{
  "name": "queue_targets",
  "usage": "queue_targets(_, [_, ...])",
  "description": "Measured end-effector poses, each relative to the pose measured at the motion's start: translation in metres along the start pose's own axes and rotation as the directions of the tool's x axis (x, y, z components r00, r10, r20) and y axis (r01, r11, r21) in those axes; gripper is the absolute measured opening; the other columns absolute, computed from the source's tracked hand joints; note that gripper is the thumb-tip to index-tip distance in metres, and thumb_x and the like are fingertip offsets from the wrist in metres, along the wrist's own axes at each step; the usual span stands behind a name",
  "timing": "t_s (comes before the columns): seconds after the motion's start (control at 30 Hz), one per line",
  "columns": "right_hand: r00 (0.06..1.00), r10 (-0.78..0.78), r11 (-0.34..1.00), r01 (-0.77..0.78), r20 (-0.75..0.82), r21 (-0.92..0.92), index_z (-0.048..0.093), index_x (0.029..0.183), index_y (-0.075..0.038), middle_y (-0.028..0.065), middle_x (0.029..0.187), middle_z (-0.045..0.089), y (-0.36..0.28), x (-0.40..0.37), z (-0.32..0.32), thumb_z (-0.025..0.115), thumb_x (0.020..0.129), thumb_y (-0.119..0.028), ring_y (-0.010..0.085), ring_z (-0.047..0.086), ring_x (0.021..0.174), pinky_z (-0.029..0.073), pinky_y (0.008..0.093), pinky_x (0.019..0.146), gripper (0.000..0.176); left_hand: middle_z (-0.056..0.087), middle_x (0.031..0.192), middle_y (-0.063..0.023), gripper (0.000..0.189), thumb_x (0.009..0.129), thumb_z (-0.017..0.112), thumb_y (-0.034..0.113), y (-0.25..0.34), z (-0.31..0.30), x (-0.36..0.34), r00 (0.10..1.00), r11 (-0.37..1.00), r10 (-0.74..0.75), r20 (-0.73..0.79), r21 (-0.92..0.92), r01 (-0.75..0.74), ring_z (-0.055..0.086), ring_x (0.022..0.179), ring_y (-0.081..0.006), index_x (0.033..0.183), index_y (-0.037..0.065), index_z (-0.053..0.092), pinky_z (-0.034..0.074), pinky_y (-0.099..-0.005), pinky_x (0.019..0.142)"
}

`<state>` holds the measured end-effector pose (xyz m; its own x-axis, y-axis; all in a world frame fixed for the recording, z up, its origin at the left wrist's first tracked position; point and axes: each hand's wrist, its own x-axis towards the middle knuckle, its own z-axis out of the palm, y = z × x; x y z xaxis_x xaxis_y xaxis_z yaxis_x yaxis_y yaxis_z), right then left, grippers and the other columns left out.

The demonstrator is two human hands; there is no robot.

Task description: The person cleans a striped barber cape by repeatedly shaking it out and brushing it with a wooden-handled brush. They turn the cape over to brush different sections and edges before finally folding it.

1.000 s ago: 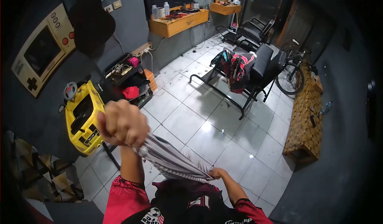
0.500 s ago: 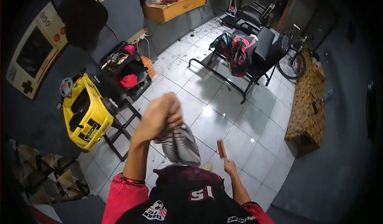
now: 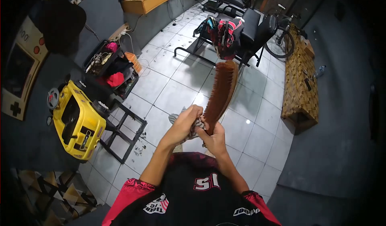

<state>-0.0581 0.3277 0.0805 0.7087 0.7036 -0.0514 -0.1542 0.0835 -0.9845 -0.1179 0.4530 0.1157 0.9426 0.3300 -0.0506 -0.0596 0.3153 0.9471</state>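
Observation:
Close in front of my body, both hands are together. A brush (image 3: pixel 219 93) with brown bristles and a curved wooden back points up and away, its bristles facing left. My right hand (image 3: pixel 215 140) is closed around the lower end of the brush. Bunched in my closed left hand (image 3: pixel 181 128) is a grey-and-white striped cloth (image 3: pixel 173 117), part of it sticking out to the left and part between the two hands. The cloth sits right against the base of the brush, and the fingers partly hide it.
A yellow toy car (image 3: pixel 78 121) rests on a black stand (image 3: pixel 128 123) at the left, with a cluttered black trolley (image 3: pixel 126 83) behind. Ahead stands a black barber chair (image 3: pixel 251 28) draped with clothing. A woven-pattern cabinet (image 3: pixel 299 85) lines the right wall; hair clippings dot the tiled floor (image 3: pixel 161 89).
My left hand has come down with the cloth to my right hand. The right hand has risen toward the middle, bringing the brush up in front of me. The view has shifted somewhat.

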Motion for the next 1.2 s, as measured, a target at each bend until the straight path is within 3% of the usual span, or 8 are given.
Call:
queue_targets(0.2, [0.997,-0.035,0.999,0.034,-0.064,-0.015,0.055,0.088,0.0,-0.0039,0.069,0.051,0.004,0.004,0.001,0.063,0.082,-0.011,0.0035,0.046,0.058,0.036,0.0202,0.049,0.014,0.046,0.071,0.0041,0.024,0.095,0.042,0.024,-0.014,-0.028,-0.003,0.998,0.945,0.041,-0.046,0.325,-0.023,0.037,0.065,-0.0026,0.087,0.003,0.052,0.032,-0.0165,0.058])
queue_targets(0.47, [0.942,-0.249,0.887,0.128,-0.226,-0.444,0.06,0.101,0.003,-0.0019,0.059,0.049,0.018,0.006,-0.006,0.056,0.086,-0.006,0.0041,0.047,0.052,0.035,0.0204,0.045,0.018,0.048,0.066,-0.0027,0.027,0.094,0.043,0.021,-0.024,-0.058,0.0,0.973,0.916,0.144,-0.183,0.396,-0.061,0.041,0.062,-0.0085,0.081,-0.001,0.052,0.036,-0.023,0.057])
queue_targets(0.5, [0.926,-0.227,0.914,0.095,-0.301,-0.395,0.054,0.078,0.001,0.0043,0.058,0.043,0.011,0.006,-0.001,0.056,0.081,-0.006,0.0108,0.039,0.051,0.033,0.0265,0.048,0.007,0.049,0.066,-0.0052,0.024,0.092,0.047,0.02,-0.028,-0.061,0.002,0.976,0.924,0.149,-0.157,0.374,-0.081,0.04,0.059,-0.0094,0.08,0.0,0.051,0.036,-0.0239,0.055])
queue_targets(0.63, [0.889,-0.377,0.786,0.158,-0.26,-0.598,0.052,0.078,0.0,0.0122,0.064,0.046,0.017,0.005,-0.027,0.053,0.073,0.0,0.024,0.044,0.052,0.036,0.0304,0.05,0.006,0.052,0.066,-0.0123,0.026,0.082,0.063,0.025,0.001,-0.068,0.005,0.994,0.738,-0.106,0.027,0.672,0.061,0.046,0.055,-0.0164,0.087,0.003,0.052,0.037,-0.0284,0.052])
queue_targets(0.73, [0.886,-0.414,0.752,0.204,-0.208,-0.626,0.049,0.078,0.001,0.013,0.062,0.045,0.008,0.008,-0.029,0.05,0.07,0.004,0.0262,0.045,0.053,0.038,0.0299,0.052,0.008,0.052,0.067,-0.0093,0.029,0.076,0.069,0.022,-0.011,-0.078,0.012,0.945,0.729,0.035,0.324,0.638,-0.246,0.048,0.058,-0.0169,0.09,0.003,0.053,0.039,-0.0271,0.055])
queue_targets(0.87, [0.942,-0.279,0.79,0.115,-0.186,-0.602,0.052,0.086,0.002,0.0087,0.063,0.045,0.021,0.0,-0.054,0.05,0.072,0.006,0.0178,0.045,0.055,0.038,0.028,0.053,0.015,0.058,0.086,-0.0142,0.033,0.067,0.068,0.004,-0.035,-0.112,0.022,0.873,0.547,0.117,0.474,0.702,-0.455,0.057,0.072,-0.0291,0.097,0.003,0.054,0.045,-0.0361,0.064])
queue_targets(0.97, [0.959,0.051,0.901,-0.164,-0.278,-0.401,0.054,0.09,0.003,0.0029,0.062,0.042,0.021,-0.018,-0.053,0.056,0.075,0.001,0.0082,0.039,0.059,0.035,0.0257,0.052,0.015,0.056,0.085,-0.0133,0.033,0.065,0.063,-0.004,-0.038,-0.121,0.012,0.926,0.545,-0.064,0.371,0.79,-0.279,0.056,0.074,-0.0313,0.096,0.004,0.057,0.046,-0.0369,0.068])
queue_targets(1.2, [0.96,0.279,0.761,-0.2,0.034,-0.617,0.056,0.081,0.002,0.0065,0.063,0.043,0.036,-0.076,-0.068,0.073,0.072,-0.021,0.0151,0.039,0.058,0.034,0.0295,0.052,0.029,0.055,0.084,-0.0102,0.04,0.055,0.047,-0.012,-0.074,-0.121,-0.056,0.924,0.53,0.056,0.378,0.773,-0.348,0.053,0.083,-0.028,0.088,0.003,0.064,0.044,-0.0356,0.073])
